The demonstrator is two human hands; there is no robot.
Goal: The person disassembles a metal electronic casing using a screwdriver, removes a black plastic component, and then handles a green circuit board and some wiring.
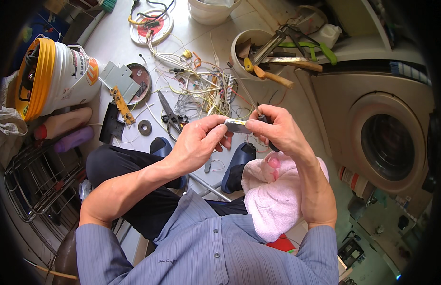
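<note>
Above the floor in front of me, a small flat grey rectangular part with a row of fine teeth or pins on its lower edge is held between both hands. The fingers and thumb of my left hand pinch its left end. At its right end is the thumb of my right hand, which also wraps a screwdriver. The screwdriver's thin shaft points up and away to the left; its dark handle is partly hidden in the palm. Black scissors lie on the floor just beyond my left hand.
A tangle of wires spreads over the floor ahead. Further right stands a tool-filled bucket; a white bucket is left. A black ring lies near a yellow-brown circuit board. A pink towel covers my right knee, beside a washing machine.
</note>
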